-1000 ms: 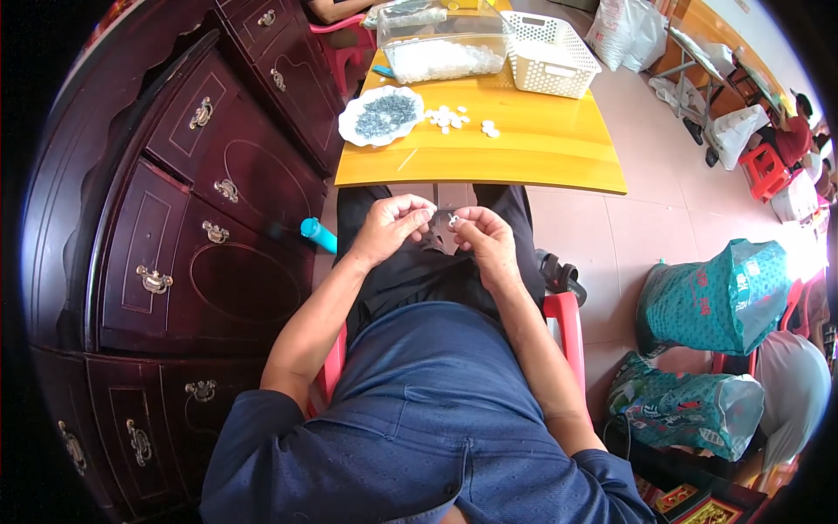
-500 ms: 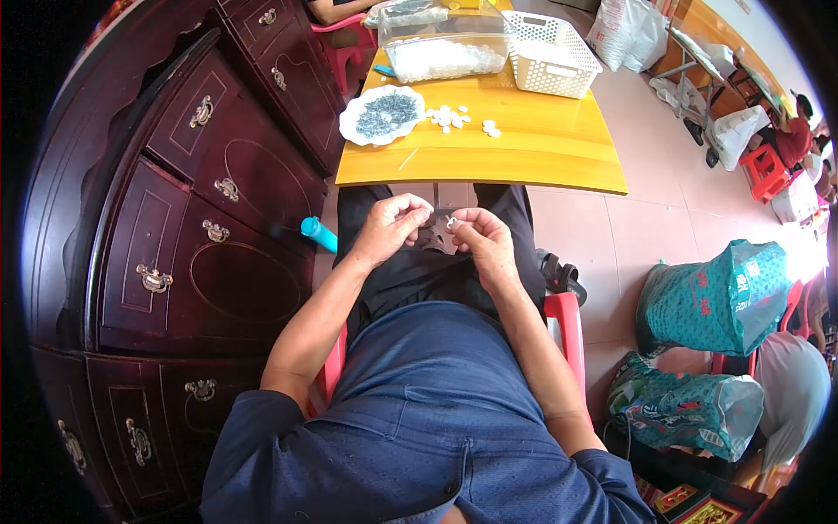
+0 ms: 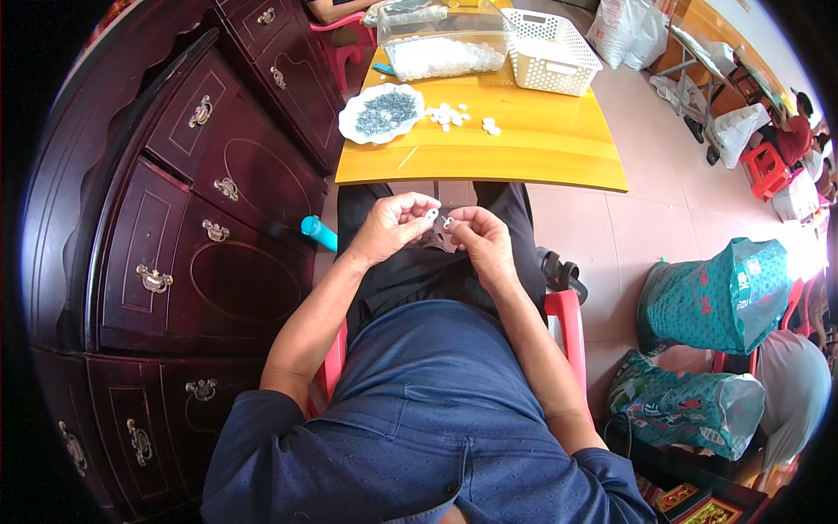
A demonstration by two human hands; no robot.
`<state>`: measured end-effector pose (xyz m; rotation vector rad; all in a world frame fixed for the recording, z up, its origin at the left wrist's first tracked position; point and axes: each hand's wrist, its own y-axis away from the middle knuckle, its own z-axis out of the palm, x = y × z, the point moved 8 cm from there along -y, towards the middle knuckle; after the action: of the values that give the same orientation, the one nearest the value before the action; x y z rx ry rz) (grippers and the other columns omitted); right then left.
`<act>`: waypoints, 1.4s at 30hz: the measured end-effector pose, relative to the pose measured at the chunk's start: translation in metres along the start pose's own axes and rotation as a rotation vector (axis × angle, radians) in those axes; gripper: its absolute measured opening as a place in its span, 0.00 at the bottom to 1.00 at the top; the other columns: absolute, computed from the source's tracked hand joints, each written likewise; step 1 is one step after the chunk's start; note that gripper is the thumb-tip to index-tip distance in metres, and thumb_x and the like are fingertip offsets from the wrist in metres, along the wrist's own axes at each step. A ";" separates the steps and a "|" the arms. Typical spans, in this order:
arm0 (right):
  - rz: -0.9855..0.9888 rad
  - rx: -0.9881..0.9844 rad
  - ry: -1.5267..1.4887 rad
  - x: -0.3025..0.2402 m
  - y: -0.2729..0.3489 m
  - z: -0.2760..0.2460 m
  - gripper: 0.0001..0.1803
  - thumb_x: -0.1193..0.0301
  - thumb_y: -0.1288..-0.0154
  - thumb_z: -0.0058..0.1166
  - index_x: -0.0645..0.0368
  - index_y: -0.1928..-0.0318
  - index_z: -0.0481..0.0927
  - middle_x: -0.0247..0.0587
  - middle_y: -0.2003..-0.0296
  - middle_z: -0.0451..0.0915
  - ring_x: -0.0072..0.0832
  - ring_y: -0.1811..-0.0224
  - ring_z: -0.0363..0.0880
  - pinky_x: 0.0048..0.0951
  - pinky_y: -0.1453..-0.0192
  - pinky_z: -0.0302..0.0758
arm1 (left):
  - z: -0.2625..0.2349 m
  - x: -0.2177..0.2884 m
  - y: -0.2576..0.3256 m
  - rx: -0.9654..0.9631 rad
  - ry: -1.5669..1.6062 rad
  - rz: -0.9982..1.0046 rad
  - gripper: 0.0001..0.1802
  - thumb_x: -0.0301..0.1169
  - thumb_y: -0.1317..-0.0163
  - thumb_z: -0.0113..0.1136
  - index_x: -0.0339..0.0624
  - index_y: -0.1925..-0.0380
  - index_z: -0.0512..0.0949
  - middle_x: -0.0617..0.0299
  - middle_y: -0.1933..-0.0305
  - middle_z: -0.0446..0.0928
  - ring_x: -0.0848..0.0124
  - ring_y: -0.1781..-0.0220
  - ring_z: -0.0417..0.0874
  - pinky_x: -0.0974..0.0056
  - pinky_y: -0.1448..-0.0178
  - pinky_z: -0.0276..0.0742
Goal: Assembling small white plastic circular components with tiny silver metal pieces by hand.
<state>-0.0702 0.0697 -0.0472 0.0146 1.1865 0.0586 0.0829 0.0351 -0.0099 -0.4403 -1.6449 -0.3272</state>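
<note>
Above my lap, just short of the table's near edge, both hands face each other with a small gap between the fingertips. My left hand (image 3: 391, 230) is closed in a pinch on a small white round piece (image 3: 431, 214) with a dark spot in its middle. Between thumb and forefinger, my right hand (image 3: 485, 248) grips another small white piece (image 3: 449, 224), its shape too small to make out fully. On the yellow table (image 3: 524, 162) lie loose white round pieces (image 3: 448, 116), beside a scalloped white plate (image 3: 351, 127) of small dark bits (image 3: 387, 113).
Farther back stand a clear plastic box (image 3: 445, 39) of white pieces and a white perforated basket (image 3: 554, 74). A thin stick (image 3: 408, 157) lies near the table edge. Dark wooden cabinets (image 3: 192, 236) flank my left; teal bags (image 3: 716, 297) stand at right. A turquoise cylinder (image 3: 319, 234) is by my left leg.
My left fingers have shifted slightly, so the white round piece in them now shows its face. The right hand stays nearly in place, its small white piece slightly turned.
</note>
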 end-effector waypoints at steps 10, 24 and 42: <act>-0.022 0.004 0.075 0.003 -0.001 0.000 0.07 0.77 0.33 0.58 0.64 0.56 0.82 0.32 0.68 0.83 0.16 0.67 0.79 0.19 0.59 0.78 | -0.003 -0.009 0.000 -0.044 0.024 -0.033 0.05 0.26 0.32 0.61 0.39 0.58 0.80 0.70 0.66 0.79 0.86 0.73 0.74 0.78 0.71 0.70; -0.159 0.085 0.345 -0.012 0.002 0.001 0.06 0.75 0.35 0.60 0.63 0.60 0.83 0.31 0.72 0.84 0.14 0.69 0.79 0.20 0.61 0.78 | 0.009 0.009 0.000 0.011 -0.069 -0.025 0.04 0.26 0.33 0.60 0.38 0.64 0.81 0.70 0.72 0.79 0.86 0.74 0.75 0.77 0.72 0.69; -0.098 0.079 0.223 -0.009 0.002 -0.003 0.05 0.78 0.35 0.58 0.65 0.59 0.83 0.34 0.70 0.84 0.16 0.69 0.81 0.20 0.61 0.79 | 0.015 0.006 -0.003 0.072 -0.106 0.064 0.04 0.24 0.35 0.61 0.35 0.68 0.81 0.68 0.71 0.81 0.83 0.70 0.78 0.74 0.65 0.75</act>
<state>-0.0762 0.0706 -0.0400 0.0194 1.4102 -0.0744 0.0676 0.0394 -0.0055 -0.4616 -1.7360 -0.1986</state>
